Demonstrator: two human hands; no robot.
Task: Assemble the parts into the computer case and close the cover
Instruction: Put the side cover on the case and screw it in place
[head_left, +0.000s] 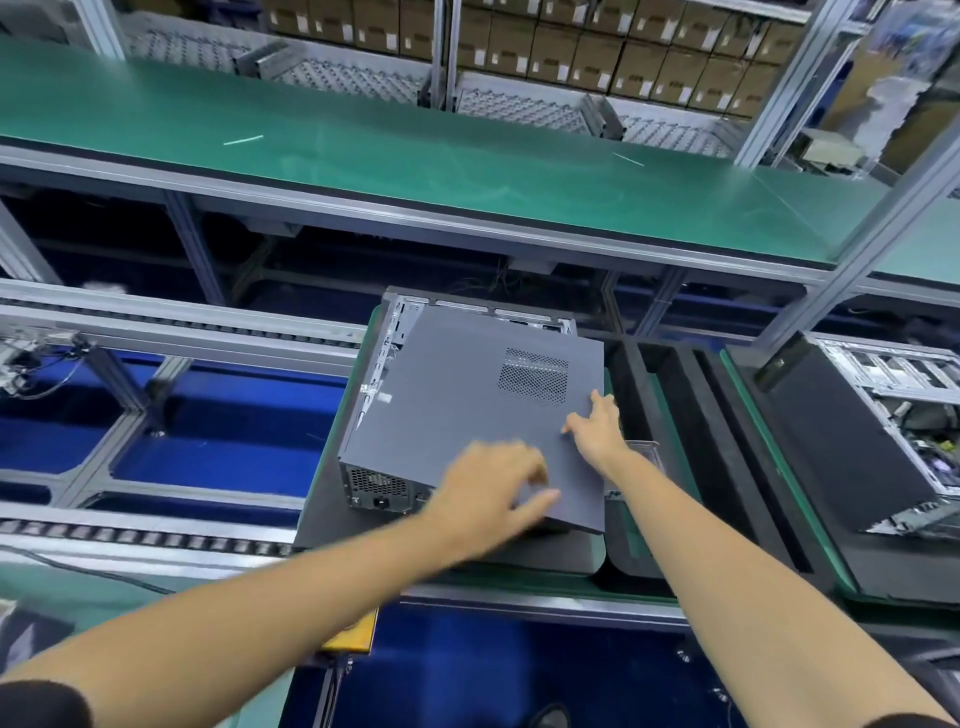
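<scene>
Both hands are on the grey cover (457, 410), sitting skewed over the computer case (395, 332) mid-frame: left hand (493, 483) pinching its near edge, right hand (597, 426) flat, fingers straight. Second open case (893, 415) at 3 o'clock, green bench (363, 145) at 12, cardboard boxes (597, 57) beyond.

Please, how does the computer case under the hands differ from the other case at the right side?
The computer case in the middle has a grey cover lying on it, a little askew; the case at the right has no such cover, and its metal frame and inner parts show. Both hands are at the middle case, the left hand blurred at the cover's near edge and the right hand flat on the cover; nobody touches the right one. Both lie on dark trays.
</scene>
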